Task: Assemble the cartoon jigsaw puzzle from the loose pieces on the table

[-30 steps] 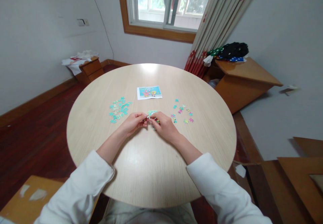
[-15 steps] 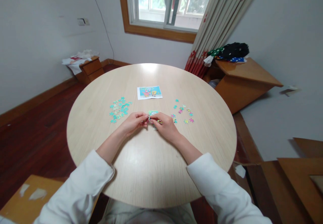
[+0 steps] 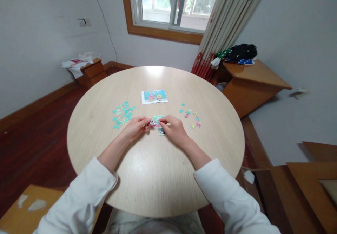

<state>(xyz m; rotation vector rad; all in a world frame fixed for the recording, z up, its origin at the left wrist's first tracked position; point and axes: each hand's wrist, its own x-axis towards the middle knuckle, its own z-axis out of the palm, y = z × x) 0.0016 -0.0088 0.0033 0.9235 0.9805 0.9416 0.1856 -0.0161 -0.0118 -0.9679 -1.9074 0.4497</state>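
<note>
Between my hands lies a small joined patch of jigsaw puzzle pieces, with green, yellow and dark print. My left hand pinches a small pink and dark puzzle piece between thumb and fingers at the patch's left side. My right hand has thumb and forefinger closed at the patch's upper edge, on a puzzle piece mostly covered by the fingertips. Just beyond them lies a printed picture sheet with a pink figure and a yellow figure on blue.
Loose teal and pale puzzle pieces lie in a heap left of my hands. Several pink, yellow and teal pieces are scattered on the right. The round wooden table carries everything; a wooden cabinet with cloths stands behind right.
My fingertips have drawn slightly apart, baring more of the joined patch and the pink piece at my left fingers. The whole view has shifted slightly.
</note>
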